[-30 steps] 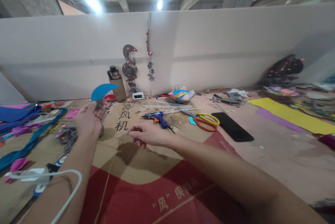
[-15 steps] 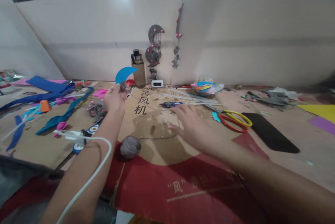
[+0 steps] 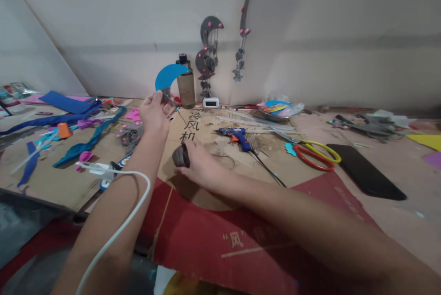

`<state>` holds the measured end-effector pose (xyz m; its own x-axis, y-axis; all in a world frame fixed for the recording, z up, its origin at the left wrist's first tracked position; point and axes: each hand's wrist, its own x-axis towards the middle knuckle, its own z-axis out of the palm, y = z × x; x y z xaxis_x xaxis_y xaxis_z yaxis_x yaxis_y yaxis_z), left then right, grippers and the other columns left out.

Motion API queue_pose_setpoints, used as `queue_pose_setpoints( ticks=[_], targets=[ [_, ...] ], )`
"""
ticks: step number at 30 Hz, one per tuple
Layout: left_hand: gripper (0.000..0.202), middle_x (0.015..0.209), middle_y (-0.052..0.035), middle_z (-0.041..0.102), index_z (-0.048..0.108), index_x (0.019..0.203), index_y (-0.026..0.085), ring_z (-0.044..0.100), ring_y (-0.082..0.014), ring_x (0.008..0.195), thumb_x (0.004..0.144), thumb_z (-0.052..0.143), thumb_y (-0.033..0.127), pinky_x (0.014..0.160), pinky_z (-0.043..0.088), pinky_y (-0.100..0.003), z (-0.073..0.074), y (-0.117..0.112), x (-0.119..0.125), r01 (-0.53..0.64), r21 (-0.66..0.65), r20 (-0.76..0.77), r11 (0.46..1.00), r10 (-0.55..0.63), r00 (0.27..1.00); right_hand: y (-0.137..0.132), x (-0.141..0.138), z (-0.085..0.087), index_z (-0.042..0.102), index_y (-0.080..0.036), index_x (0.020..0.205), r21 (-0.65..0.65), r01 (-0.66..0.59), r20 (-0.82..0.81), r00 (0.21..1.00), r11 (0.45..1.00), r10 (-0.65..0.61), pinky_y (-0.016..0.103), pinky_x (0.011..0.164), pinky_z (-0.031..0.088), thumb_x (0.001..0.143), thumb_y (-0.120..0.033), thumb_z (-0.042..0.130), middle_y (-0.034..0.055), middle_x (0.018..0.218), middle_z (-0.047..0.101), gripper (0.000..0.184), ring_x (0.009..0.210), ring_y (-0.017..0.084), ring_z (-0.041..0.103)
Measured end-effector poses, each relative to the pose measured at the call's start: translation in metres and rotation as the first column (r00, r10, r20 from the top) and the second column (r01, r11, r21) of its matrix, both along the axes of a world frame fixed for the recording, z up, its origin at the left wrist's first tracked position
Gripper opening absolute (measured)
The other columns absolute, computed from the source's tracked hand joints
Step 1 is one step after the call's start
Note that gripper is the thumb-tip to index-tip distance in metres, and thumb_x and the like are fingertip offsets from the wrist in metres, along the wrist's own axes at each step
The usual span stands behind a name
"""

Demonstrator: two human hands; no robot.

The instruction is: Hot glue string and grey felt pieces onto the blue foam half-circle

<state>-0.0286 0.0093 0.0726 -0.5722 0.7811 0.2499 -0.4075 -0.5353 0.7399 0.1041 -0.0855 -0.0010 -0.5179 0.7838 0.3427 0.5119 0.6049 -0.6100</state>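
My left hand point(image 3: 154, 113) is raised above the cardboard and pinches the lower tip of a blue foam crescent point(image 3: 168, 76). A thin grey thread runs down from it toward a grey ball of yarn point(image 3: 180, 156). My right hand point(image 3: 201, 167) lies on the cardboard with its fingers closed round that ball. A white cable point(image 3: 117, 221) loops over my left forearm.
A blue glue gun point(image 3: 237, 135), yellow and red scissors point(image 3: 312, 152) and a black phone point(image 3: 365, 172) lie to the right. A bottle point(image 3: 186, 85) and a small clock point(image 3: 211, 102) stand at the wall. Blue and pink foam scraps point(image 3: 74, 145) cover the left.
The view dropped lower. My right hand drew back from the glue gun area and closed on the grey yarn ball. The left hand kept holding the blue crescent up.
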Motion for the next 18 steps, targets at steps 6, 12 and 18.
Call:
queue_pose_setpoints(
  ticks=[6, 12, 18],
  targets=[
    [0.010, 0.065, -0.0027, 0.066, 0.053, 0.072, 0.014, 0.067, -0.0131, 0.062, 0.081, 0.057, 0.014, 0.064, 0.054, -0.024, 0.008, -0.009, 0.010, 0.069, 0.052, -0.038, 0.996, -0.067, 0.997, 0.042, -0.041, -0.014, 0.055, -0.012, 0.102, 0.054, 0.168, 0.136, 0.975, 0.984, -0.174, 0.044, 0.088, 0.039, 0.079, -0.056, 0.055, 0.0182, 0.102, 0.056, 0.050, 0.100, 0.028, 0.049],
    [0.012, 0.064, -0.0027, 0.066, 0.053, 0.069, 0.015, 0.066, -0.0117, 0.060, 0.080, 0.055, 0.011, 0.061, 0.053, -0.022, -0.008, -0.012, -0.005, 0.062, -0.001, -0.021, 0.998, -0.062, 0.998, 0.045, -0.028, -0.015, 0.049, -0.013, 0.123, -0.012, 0.183, -0.041, 0.982, 0.983, -0.183, 0.036, 0.087, 0.043, 0.073, -0.052, 0.063, 0.0174, 0.115, 0.048, 0.065, 0.101, 0.025, 0.050],
    [0.008, 0.069, -0.0036, 0.068, 0.055, 0.071, 0.014, 0.067, -0.0120, 0.063, 0.076, 0.060, 0.016, 0.062, 0.053, -0.021, -0.019, -0.011, 0.006, 0.092, -0.030, -0.062, 0.995, -0.094, 0.994, 0.045, -0.018, -0.002, 0.061, -0.014, 0.098, -0.133, 0.130, -0.031, 0.990, 0.983, -0.135, 0.030, 0.074, 0.045, 0.077, -0.045, 0.058, 0.0115, 0.096, 0.058, 0.038, 0.077, 0.018, 0.055]
  ],
)
